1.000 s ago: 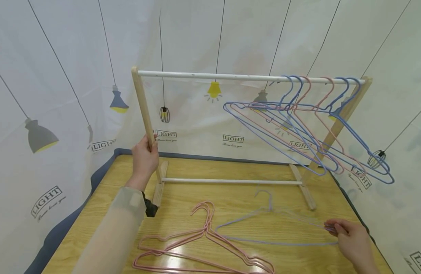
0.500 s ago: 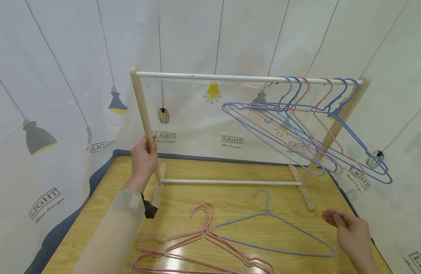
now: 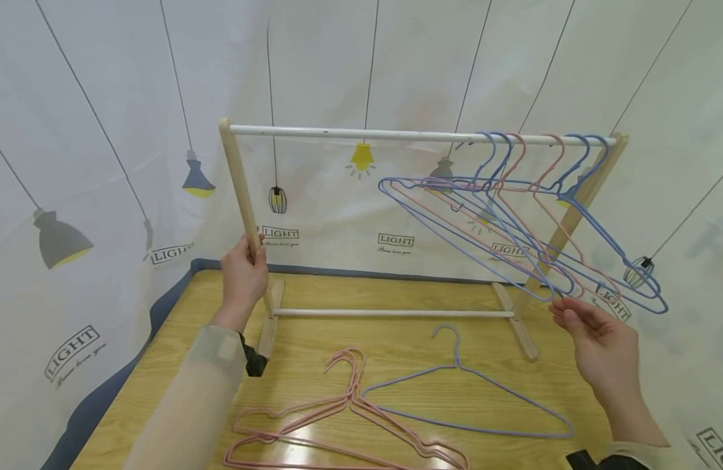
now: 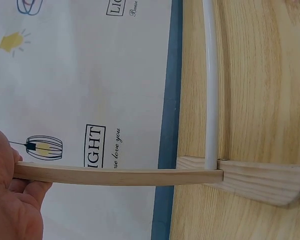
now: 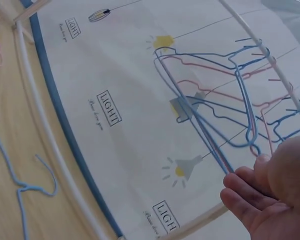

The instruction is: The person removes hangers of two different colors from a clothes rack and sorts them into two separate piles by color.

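My left hand [image 3: 243,277] grips the left wooden post [image 3: 239,189] of a small clothes rack, thumb and fingers around it, as the left wrist view also shows. Several blue and pink wire hangers hang from the right part of the rack's white top rail [image 3: 337,133]. The frontmost is a blue hanger [image 3: 494,150]; the fingertips of my right hand [image 3: 602,343] are right at its lower corner, fingers loosely extended. On the table, a single blue hanger [image 3: 458,356] lies flat with its hook toward the rack. Left of it lie several pink hangers [image 3: 353,390], overlapping.
The rack stands on a wood-grain table [image 3: 179,339], with a white lower rail [image 3: 390,313] and a wooden foot [image 3: 516,329] at the right. Behind and around hangs a pale sheet [image 3: 320,59] printed with lamps, edged by a dark blue strip [image 3: 187,281].
My right hand let go of the blue hanger, leaving it flat on the table, then rose to the lower corner of the hanging hangers. My left hand stays on the post.
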{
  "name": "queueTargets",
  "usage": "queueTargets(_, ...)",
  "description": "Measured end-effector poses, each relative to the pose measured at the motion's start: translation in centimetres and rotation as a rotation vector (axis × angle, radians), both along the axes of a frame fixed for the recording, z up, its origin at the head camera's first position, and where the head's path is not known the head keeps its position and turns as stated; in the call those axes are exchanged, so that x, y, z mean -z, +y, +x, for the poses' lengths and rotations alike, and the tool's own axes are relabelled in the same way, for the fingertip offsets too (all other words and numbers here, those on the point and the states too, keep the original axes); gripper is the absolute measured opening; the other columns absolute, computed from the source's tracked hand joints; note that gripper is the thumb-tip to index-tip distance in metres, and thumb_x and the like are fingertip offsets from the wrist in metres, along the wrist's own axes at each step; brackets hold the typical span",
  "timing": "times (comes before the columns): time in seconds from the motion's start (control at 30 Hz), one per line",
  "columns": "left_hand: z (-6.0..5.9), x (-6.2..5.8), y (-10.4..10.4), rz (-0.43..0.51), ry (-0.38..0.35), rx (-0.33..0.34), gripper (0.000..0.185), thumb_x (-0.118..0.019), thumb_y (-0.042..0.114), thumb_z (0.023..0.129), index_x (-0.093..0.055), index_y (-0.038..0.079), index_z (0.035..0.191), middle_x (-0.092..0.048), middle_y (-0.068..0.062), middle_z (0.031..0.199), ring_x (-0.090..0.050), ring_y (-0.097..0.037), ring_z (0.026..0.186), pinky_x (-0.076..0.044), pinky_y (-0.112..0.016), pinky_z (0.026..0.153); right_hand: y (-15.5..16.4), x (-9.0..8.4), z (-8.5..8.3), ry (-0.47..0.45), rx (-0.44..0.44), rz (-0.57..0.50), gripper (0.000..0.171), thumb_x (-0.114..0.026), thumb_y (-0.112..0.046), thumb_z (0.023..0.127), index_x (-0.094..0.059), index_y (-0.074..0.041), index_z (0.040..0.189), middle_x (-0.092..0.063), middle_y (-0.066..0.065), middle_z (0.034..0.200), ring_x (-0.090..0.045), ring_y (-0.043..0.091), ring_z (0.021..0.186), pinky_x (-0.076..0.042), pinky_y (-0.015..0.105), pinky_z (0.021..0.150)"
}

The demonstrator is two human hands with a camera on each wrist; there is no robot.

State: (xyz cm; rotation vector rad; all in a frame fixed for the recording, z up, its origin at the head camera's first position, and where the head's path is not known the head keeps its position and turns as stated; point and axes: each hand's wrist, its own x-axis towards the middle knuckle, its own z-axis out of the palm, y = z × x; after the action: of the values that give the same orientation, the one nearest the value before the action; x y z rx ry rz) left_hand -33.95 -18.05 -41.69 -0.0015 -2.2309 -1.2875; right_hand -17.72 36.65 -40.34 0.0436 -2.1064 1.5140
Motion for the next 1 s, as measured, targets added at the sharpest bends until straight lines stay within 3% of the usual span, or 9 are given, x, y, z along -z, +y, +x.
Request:
queueTargets(0.33, 0.1, 0.2, 0.0, -0.003, 0.015, -0.004, 0.03, -0.061, 0.005, 0.106, -0.069, 0.005, 0.135, -0.075, -0.024, 0.115, -0.074, -0.034, 0.094, -0.058, -0.049, 0.074, -2.1, -2.2, -2.9, 0.0, -0.066, 0.089, 0.037, -0.064, -0.005, 0.106, -0.061, 0.016, 0.136, -0.077, -0.008, 0.114, -0.072, 0.001, 0.102, -0.055, 0.018, 0.085)
queueTargets(0.47, 0.0, 0.1, 0.0, 0.0, 0.02, -0.007, 0.029, -0.061, 0.004, 0.106, -0.07, 0.004, 0.134, -0.076, -0.023, 0.114, -0.073, -0.033, 0.092, -0.058, -0.048, 0.073, -2.9, -2.4, -3.6, 0.022, -0.134, -0.019, 0.035, -0.064, -0.002, 0.105, -0.062, 0.012, 0.136, -0.078, -0.003, 0.115, -0.073, 0.004, 0.103, -0.054, 0.021, 0.088)
queueTargets(0.67, 0.0, 0.0, 0.0, 0.004, 0.017, -0.002, 0.03, -0.061, 0.004, 0.106, -0.069, 0.004, 0.135, -0.075, -0.023, 0.115, -0.073, -0.034, 0.092, -0.059, -0.048, 0.074, -3.5, -2.4, -4.1, 0.063, -0.266, -0.167, 0.036, -0.053, -0.001, 0.109, -0.054, 0.024, 0.134, -0.078, 0.006, 0.115, -0.075, 0.013, 0.103, -0.054, 0.026, 0.092)
queueTargets(0.8, 0.0, 0.0, 0.0, 0.001, 0.017, -0.004, 0.03, -0.062, 0.005, 0.106, -0.07, 0.004, 0.135, -0.075, -0.024, 0.114, -0.073, -0.033, 0.092, -0.058, -0.048, 0.074, -3.8, -2.5, -4.1, 0.068, -0.26, -0.205, 0.035, -0.05, -0.003, 0.111, -0.055, 0.026, 0.131, -0.078, 0.008, 0.111, -0.076, 0.015, 0.101, -0.054, 0.027, 0.092)
queueTargets(1.0, 0.0, 0.0, 0.0, 0.0, 0.016, -0.013, 0.03, -0.062, 0.006, 0.106, -0.07, 0.005, 0.135, -0.076, -0.023, 0.112, -0.073, -0.033, 0.091, -0.058, -0.048, 0.073, -4.3, -3.0, -4.0, 0.101, -0.172, -0.302, 0.028, -0.05, 0.0, 0.11, -0.063, 0.02, 0.124, -0.079, 0.01, 0.102, -0.078, 0.017, 0.09, -0.056, 0.027, 0.089)
